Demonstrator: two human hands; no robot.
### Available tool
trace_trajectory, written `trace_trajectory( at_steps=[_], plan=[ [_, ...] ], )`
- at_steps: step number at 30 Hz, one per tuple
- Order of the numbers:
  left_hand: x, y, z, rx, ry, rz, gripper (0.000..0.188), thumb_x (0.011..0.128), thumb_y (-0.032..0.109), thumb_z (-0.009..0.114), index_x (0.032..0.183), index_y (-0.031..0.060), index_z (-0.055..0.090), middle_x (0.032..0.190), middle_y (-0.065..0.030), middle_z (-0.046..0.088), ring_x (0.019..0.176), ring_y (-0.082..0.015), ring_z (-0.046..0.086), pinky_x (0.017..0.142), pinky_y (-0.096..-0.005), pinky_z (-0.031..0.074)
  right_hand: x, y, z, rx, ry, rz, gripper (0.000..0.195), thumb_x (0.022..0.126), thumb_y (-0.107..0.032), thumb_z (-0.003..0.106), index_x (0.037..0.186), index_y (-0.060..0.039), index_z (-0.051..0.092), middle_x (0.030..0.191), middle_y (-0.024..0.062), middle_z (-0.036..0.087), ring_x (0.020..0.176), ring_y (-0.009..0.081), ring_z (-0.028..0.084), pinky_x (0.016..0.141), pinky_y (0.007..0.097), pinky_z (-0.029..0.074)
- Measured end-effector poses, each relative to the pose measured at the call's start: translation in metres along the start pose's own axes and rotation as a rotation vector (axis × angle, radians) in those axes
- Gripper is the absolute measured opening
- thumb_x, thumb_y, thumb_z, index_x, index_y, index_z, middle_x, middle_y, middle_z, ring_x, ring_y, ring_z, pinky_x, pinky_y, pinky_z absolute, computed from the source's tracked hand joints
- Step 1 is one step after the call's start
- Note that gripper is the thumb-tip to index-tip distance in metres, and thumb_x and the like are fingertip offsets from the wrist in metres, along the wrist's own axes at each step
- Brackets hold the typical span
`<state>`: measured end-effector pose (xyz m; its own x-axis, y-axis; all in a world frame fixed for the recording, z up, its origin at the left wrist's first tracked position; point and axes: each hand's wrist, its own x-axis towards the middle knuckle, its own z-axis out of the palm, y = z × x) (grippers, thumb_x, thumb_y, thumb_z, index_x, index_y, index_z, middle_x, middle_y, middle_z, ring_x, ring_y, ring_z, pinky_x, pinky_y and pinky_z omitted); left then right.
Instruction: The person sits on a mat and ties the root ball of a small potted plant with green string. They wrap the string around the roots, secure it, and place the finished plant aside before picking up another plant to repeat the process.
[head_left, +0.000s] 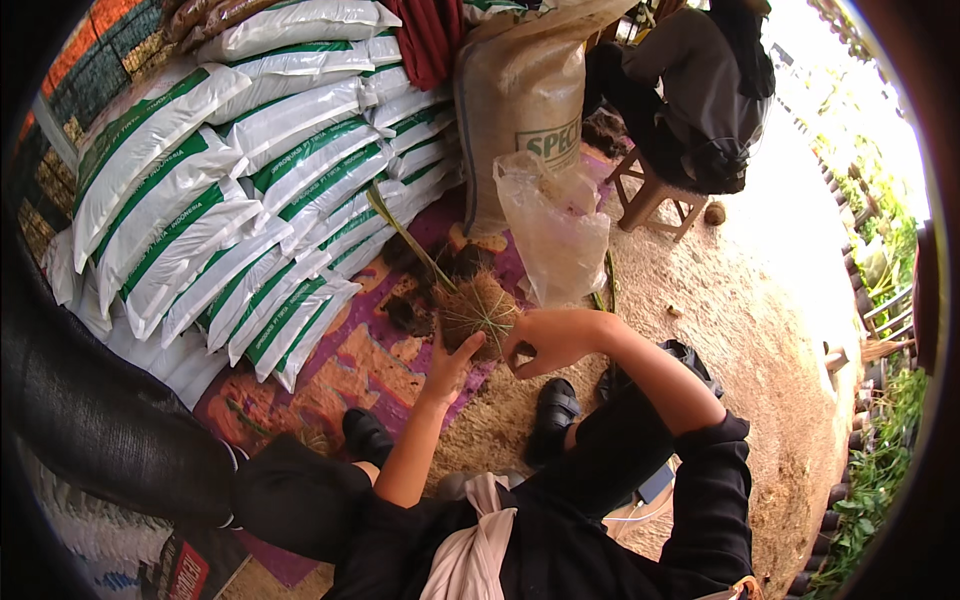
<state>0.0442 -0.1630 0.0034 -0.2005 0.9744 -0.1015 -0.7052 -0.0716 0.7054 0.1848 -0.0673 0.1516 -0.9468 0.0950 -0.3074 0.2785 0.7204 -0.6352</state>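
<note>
A round ball of brown fibre (478, 311), wound with thin pale green string, is in front of me at the centre. Long green leaves (409, 238) stick out from its upper left side. My left hand (451, 364) holds the ball from below left, thumb and fingers spread against it. At its right side is my right hand (551, 341), with thumb and forefinger curled together; whether the string runs between them is too small to tell. Behind the ball lie dark clumps of soil or fibre (409, 311) on a purple patterned mat (375, 367).
Stacked white and green plastic sacks (300, 180) rise at the left. A large woven sack (517, 112) and a clear plastic bag (559, 232) stand beyond the ball. A person (697, 90) sits on a stool (656, 195) at upper right. Plants (885, 450) grow along the right edge.
</note>
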Motion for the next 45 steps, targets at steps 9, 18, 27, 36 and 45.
trace_trajectory(
  at_steps=[9,18,27,36,45],
  plan=[
    [-0.002,-0.004,-0.003,-0.009,-0.053,0.045,0.070,0.072,0.008,0.072,0.127,0.0077,0.030,0.112,-0.0073,0.050,0.103,-0.0166,0.050,0.087,-0.0302,0.043,0.016,0.000,0.003,-0.229,0.128,0.118,0.021,0.070,-0.021,0.059,0.084,-0.0056,0.064,0.077,0.0147,0.062,0.075,0.0322,0.059,0.066,0.0403,0.046],
    [-0.006,0.000,0.001,0.173,-0.130,0.049,0.070,0.067,0.003,0.074,0.123,0.0080,0.032,0.110,-0.0065,0.051,0.100,-0.0167,0.052,0.084,-0.0310,0.045,0.016,0.004,-0.002,-0.205,0.144,0.153,0.025,0.072,-0.022,0.059,0.091,-0.0063,0.064,0.079,0.0140,0.063,0.078,0.0314,0.059,0.070,0.0380,0.048],
    [-0.008,0.001,0.001,0.205,-0.122,0.035,0.073,0.068,0.002,0.072,0.127,0.0078,0.029,0.114,-0.0066,0.049,0.104,-0.0175,0.049,0.088,-0.0317,0.043,0.000,-0.002,-0.030,-0.235,0.342,0.141,0.017,0.073,-0.014,0.059,0.086,-0.0041,0.062,0.079,0.0135,0.062,0.076,0.0312,0.059,0.068,0.0388,0.046],
    [-0.011,-0.003,0.002,0.177,-0.159,-0.005,0.077,0.066,0.001,0.071,0.129,0.0057,0.027,0.117,-0.0079,0.046,0.107,-0.0197,0.047,0.093,-0.0337,0.039,0.002,0.020,-0.038,-0.334,0.650,-0.012,0.016,0.069,-0.010,0.062,0.084,-0.0046,0.061,0.083,0.0099,0.058,0.079,0.0302,0.057,0.068,0.0377,0.045],
    [-0.017,0.001,0.009,0.180,-0.197,-0.019,0.067,0.067,0.002,0.069,0.124,0.0048,0.035,0.114,-0.0070,0.049,0.106,-0.0182,0.048,0.091,-0.0332,0.039,0.009,0.039,-0.033,-0.160,0.843,-0.032,0.013,0.073,-0.014,0.062,0.083,-0.0062,0.060,0.074,0.0107,0.059,0.071,0.0300,0.058,0.062,0.0376,0.046]
  ],
)
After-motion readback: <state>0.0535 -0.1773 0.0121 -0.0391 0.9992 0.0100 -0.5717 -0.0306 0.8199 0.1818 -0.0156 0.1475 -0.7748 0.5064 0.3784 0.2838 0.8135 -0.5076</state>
